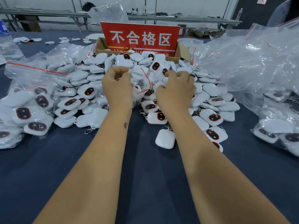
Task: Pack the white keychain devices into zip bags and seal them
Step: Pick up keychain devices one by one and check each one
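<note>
Head view, looking down past two bare forearms onto a dark blue desk [142, 167] heaped with white keychain devices [90, 92]. Landmark: the red sign [140, 38] standing in a cardboard box [182, 52] at the far side of the heap.

Just in front of the sign, left hand [117, 88] with fingers [120, 72] curled, pinching the mouth of a small clear zip bag [142, 84] with a red seal strip. Right hand [175, 92] beside it, fingers curled down onto the heap; whether closed round a device, cannot tell.

Likely slips from here: thin film sliding out of the pinch and the mouth collapsing before a device goes in; a metal clasp [89, 130] snagging the bag edge or a neighbouring ring and dragging extra pieces along; a clasp caught in the seal strip, leaving it only half closed.

Containers: to the left of the sign, filled zip bags [29, 107] holding many devices, one red strip lying across the top. To the right of the sign, a crumpled pile of clear plastic bags [246, 62], and nearer the desk edge another bag [281, 131] with devices inside. Behind the sign, more bunched plastic. Loose devices spilling from in front of the box toward the forearms.
</note>
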A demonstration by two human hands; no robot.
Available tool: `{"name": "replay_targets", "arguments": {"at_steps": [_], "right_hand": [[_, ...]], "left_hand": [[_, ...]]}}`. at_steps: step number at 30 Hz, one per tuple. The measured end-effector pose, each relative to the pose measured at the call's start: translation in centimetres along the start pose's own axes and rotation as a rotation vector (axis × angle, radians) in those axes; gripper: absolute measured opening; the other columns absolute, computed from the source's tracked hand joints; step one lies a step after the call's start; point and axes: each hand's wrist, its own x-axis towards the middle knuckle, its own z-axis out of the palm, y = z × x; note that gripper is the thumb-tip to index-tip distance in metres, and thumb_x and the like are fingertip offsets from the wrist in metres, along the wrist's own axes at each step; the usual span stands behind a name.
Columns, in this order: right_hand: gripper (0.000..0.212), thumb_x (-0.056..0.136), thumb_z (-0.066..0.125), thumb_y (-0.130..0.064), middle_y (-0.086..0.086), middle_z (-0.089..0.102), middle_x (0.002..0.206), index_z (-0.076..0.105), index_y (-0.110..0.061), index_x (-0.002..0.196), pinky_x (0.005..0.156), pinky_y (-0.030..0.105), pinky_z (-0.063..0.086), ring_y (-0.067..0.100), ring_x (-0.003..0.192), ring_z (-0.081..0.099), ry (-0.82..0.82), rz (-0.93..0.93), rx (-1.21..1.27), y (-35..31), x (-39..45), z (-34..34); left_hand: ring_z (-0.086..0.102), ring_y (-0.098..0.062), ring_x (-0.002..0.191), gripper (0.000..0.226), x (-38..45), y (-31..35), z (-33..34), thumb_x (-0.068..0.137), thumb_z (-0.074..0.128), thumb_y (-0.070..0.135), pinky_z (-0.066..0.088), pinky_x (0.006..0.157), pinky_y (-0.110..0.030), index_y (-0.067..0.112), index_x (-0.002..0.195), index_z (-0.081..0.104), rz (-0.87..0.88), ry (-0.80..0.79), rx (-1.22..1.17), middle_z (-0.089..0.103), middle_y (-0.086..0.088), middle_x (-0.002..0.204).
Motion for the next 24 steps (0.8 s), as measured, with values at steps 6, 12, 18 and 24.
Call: {"name": "replay_targets", "arguments": {"at_steps": [6,12,18,24], "right_hand": [[0.047,0.088,0.051,-0.026,0.015,0.044,0.14,0.051,-0.014,0.134,0.115,0.047,0.019,0.036,0.135,0.032,-0.198,-0.007,-0.27,0.7,-0.2,0.1],[0.041,0.087,0.054,-0.015,0.006,0.053,0.127,0.057,-0.024,0.127,0.11,0.045,0.021,0.032,0.126,0.038,-0.147,-0.033,-0.188,1.1,0.1,0.2],[0.034,0.097,0.049,-0.023,0.001,0.065,0.118,0.061,-0.032,0.127,0.102,0.041,0.021,0.027,0.123,0.041,-0.066,-0.02,-0.012,1.2,0.5,0.5],[0.025,0.094,0.06,-0.028,0.001,0.065,0.111,0.064,-0.019,0.117,0.1,0.041,0.036,0.026,0.114,0.052,0.026,-0.004,0.185,0.3,0.7,0.2]], "left_hand": [[0.052,-0.003,0.051,0.03,-0.5,-0.2,0.3,0.081,0.05,-0.005,0.05,0.059,-0.025,0.022,0.075,0.062,-0.003,-0.065,0.007,0.059,0.003,0.069],[0.053,-0.004,0.052,0.032,-0.7,-0.6,0.4,0.081,0.048,-0.004,0.049,0.06,-0.022,0.023,0.075,0.063,-0.003,-0.151,0.098,0.057,0.012,0.059],[0.045,0.001,0.047,0.043,-1.0,-0.9,0.5,0.084,0.047,-0.004,0.042,0.052,-0.014,0.031,0.071,0.067,0.009,-0.259,0.243,0.058,0.013,0.054],[0.043,0.0,0.044,0.045,-1.1,-0.7,0.5,0.084,0.044,-0.003,0.04,0.05,-0.014,0.033,0.073,0.068,-0.007,-0.285,0.295,0.056,0.016,0.046]]}}
